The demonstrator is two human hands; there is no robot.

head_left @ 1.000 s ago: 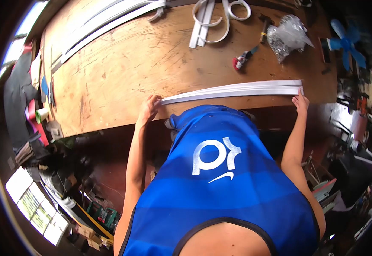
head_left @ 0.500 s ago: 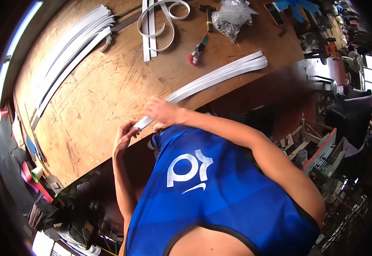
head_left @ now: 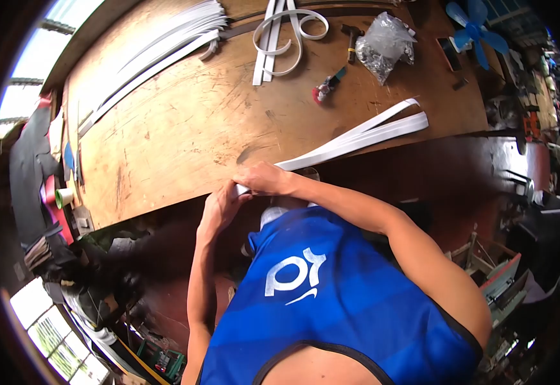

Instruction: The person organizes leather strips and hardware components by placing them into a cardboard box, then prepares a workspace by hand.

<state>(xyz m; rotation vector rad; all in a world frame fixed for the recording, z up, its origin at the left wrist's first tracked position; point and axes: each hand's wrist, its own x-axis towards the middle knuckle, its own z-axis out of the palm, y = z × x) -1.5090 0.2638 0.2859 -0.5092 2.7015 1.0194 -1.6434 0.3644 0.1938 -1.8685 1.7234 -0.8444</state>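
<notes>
Several long white strips point(head_left: 363, 136) lie together near the front edge of the wooden table point(head_left: 183, 147), fanned apart at their right ends. Their near end runs under my right hand point(head_left: 262, 178), whose fingers are closed round it. My left hand point(head_left: 221, 206) meets the right one at the table edge, its fingers pinching the tip of the strips. A short piece of white shows between the two hands.
A large bundle of white strips point(head_left: 164, 48) lies at the back left, with curled strips point(head_left: 280, 42) beside it. Farther right are a hammer point(head_left: 352, 45), a clear plastic bag point(head_left: 384, 48), a red-tipped tool point(head_left: 322, 91), a phone point(head_left: 448, 54) and a blue fan point(head_left: 476, 32).
The view has shifted, so the table contents appear farther right. My hands have come closer together at the table edge, and less of the strips' end shows between them. One strip's far end has spread away.
</notes>
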